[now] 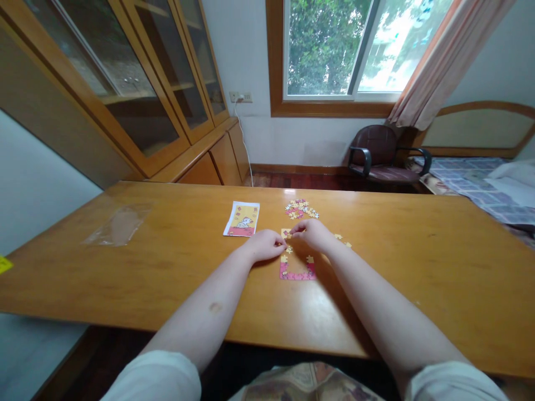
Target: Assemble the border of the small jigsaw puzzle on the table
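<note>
A partly assembled jigsaw puzzle [297, 275] lies flat on the table, with a pink bottom row and yellow pieces up its left side. At its left edge my left hand [267, 245] is closed, the fingertips pinched on a small puzzle piece that they mostly hide. My right hand [311, 234] reaches over the upper part, thumb and finger pinched on a piece by the top left corner [286, 233]. One loose yellow piece [289, 250] sits inside the frame, just below my fingertips. My right hand and forearm cover part of the right side.
Beyond my hands is a pile of loose puzzle pieces [298, 208]. Several yellow pieces [339, 238] lie right of my right wrist. A picture card [243, 219] lies to the left, and a clear plastic bag [119, 225] farther left on the wooden table [188, 223]. An armchair [382, 153] stands behind.
</note>
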The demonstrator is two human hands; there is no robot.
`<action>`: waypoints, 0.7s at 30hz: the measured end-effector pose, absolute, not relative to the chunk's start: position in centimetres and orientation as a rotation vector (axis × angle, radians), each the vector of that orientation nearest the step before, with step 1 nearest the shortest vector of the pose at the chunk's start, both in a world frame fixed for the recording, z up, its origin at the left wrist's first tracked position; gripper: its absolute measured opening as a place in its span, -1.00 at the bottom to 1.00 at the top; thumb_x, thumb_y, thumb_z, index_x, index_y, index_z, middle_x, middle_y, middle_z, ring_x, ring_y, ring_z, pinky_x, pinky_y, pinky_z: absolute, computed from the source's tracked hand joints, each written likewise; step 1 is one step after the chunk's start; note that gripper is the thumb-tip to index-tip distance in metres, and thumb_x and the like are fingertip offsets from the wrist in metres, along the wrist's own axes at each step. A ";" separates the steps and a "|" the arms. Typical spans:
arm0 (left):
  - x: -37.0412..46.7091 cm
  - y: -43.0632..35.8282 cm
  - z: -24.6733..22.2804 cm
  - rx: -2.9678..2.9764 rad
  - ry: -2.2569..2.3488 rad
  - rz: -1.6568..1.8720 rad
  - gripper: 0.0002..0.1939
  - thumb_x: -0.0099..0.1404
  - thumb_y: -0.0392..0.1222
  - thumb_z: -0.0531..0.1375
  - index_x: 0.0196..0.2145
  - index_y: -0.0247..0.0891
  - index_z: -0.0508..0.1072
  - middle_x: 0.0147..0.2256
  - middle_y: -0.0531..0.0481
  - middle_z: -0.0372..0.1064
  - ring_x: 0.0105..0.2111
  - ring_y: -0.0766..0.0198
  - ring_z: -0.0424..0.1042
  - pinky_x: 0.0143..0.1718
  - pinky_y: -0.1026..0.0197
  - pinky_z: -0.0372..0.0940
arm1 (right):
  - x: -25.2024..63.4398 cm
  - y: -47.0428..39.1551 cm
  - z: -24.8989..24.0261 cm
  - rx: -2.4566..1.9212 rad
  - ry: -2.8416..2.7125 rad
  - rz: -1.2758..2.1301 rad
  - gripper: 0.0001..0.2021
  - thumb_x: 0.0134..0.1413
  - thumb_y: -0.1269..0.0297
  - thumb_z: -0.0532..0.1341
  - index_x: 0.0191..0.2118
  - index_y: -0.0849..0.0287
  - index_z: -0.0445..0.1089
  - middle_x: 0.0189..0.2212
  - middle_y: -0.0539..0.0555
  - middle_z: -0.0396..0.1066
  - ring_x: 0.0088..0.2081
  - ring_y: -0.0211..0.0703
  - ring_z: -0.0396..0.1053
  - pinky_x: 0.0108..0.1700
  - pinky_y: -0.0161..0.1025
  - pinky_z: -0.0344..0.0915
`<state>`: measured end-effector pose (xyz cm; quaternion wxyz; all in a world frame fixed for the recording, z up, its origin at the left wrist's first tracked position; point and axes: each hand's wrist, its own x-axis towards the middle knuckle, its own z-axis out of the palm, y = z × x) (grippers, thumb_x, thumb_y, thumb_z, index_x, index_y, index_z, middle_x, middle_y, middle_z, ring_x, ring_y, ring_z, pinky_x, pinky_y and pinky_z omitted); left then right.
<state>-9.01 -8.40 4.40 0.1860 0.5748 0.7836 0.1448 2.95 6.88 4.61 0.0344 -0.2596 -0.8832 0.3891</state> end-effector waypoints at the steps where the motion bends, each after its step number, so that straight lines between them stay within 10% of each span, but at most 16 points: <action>1: -9.1 -8.4 4.4 1.627 2.227 0.429 -0.70 0.19 -0.08 0.07 -0.28 -0.12 0.59 -0.37 0.01 0.52 -0.39 0.26 0.40 -0.38 0.29 0.18 | 2.8 6.6 4.2 -0.808 -2.717 1.193 -0.87 -0.05 0.34 0.28 -0.32 0.16 0.56 -0.40 0.02 0.54 -0.35 -0.22 0.41 -0.28 -0.34 0.26; 21: -10.2 -8.0 4.1 1.529 2.409 0.375 -0.80 0.14 -0.03 0.17 -0.36 -0.14 0.53 -0.37 0.01 0.49 -0.36 0.22 0.42 -0.35 0.28 0.21 | 2.3 4.1 2.1 -0.893 -2.749 0.997 -0.81 -0.02 0.28 0.28 -0.21 0.08 0.44 -0.38 -0.02 0.53 -0.34 -0.23 0.43 -0.33 -0.34 0.20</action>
